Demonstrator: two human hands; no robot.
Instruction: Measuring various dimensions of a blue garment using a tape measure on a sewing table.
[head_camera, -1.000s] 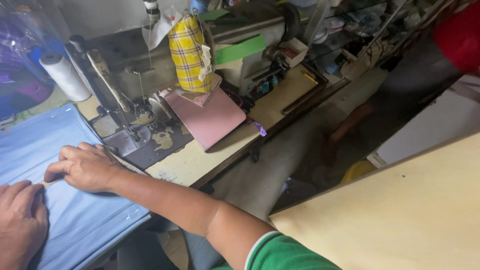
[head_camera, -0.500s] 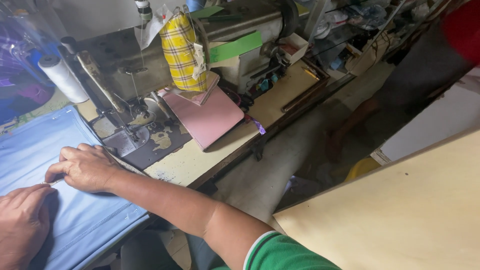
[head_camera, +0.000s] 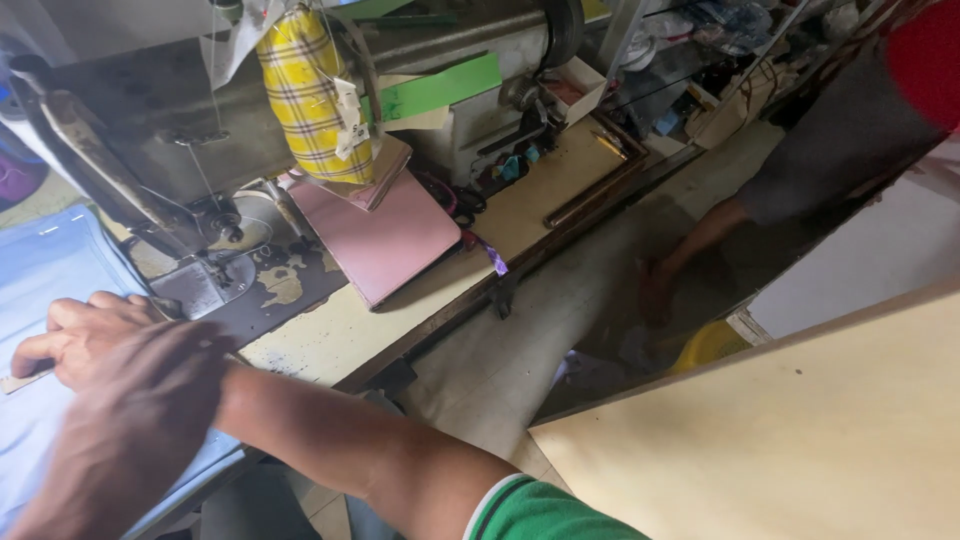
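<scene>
While both hands are lying over the light blue fabric (head_camera: 45, 300) at the near left end of the table (head_camera: 330, 335), the right hand (head_camera: 85, 335) is pressing flat on the cloth with its fingers (head_camera: 40, 347) stretched out toward the left, gripping nothing. The left hand (head_camera: 130, 430) is lying partly over the right one and is blurred — its fingers are looking loosely spread and empty, though I cannot tell whether they are touching the cloth. Just past the right fingers, the sewing machine (head_camera: 180, 130) is standing with its needle plate (head_camera: 195, 285) close beside the knuckles and the fabric's edge running under it. Farther off to the right of the hands, a pink board (head_camera: 385, 235) is lying on the table, and above it a yellow checked cloth roll (head_camera: 315, 95) is hanging against the machine body, with a green strip (head_camera: 440, 85) just beyond. Well apart from the fingers, across the floor, another person's bare arm (head_camera: 700, 240) is reaching down — the rest of that person is mostly out of view. A pale wooden panel (head_camera: 780, 430) is filling the near right corner.
</scene>
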